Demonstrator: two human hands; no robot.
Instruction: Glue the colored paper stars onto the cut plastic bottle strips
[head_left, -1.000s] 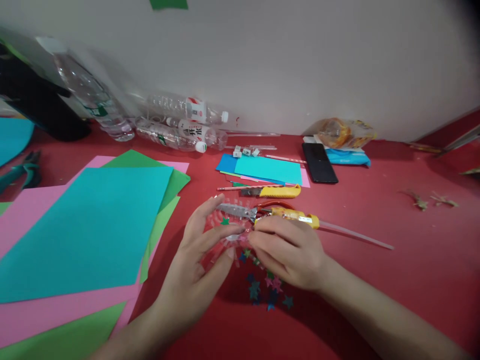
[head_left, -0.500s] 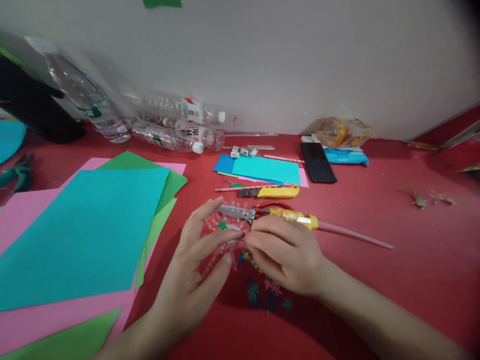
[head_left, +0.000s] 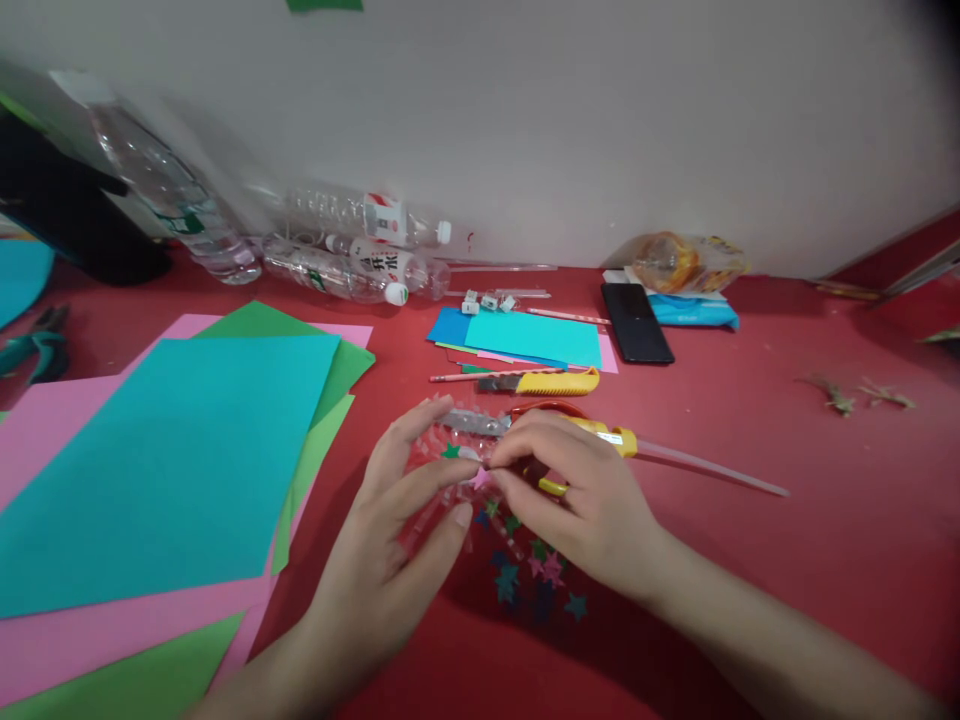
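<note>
A clear plastic piece cut into strips (head_left: 427, 515), like a bottle base, lies under my hands. My left hand (head_left: 382, 520) curves around it from the left, steadying it between thumb and fingers, with the index fingertip near its middle. My right hand (head_left: 581, 490) pinches a small pink paper star (head_left: 481, 478) between thumb and index finger, against the plastic. A green star (head_left: 451, 452) sits on the plastic to the left. Loose paper stars (head_left: 508, 582) in several colours lie just below my right hand. Scissors (head_left: 476, 422) lie behind, partly hidden.
Coloured paper sheets (head_left: 172, 470) cover the left. Behind my hands are a yellow cutter (head_left: 559, 382), a glue gun (head_left: 619, 440) with a long glue stick, small paper sheets (head_left: 536, 338) and a phone (head_left: 637, 323). Plastic bottles (head_left: 337, 272) lie along the wall; pliers (head_left: 41, 350) rest far left.
My right thumb and index finger have opened into a rounder pinch, and the pink star now shows at their tips. My left hand and the plastic have barely shifted.
</note>
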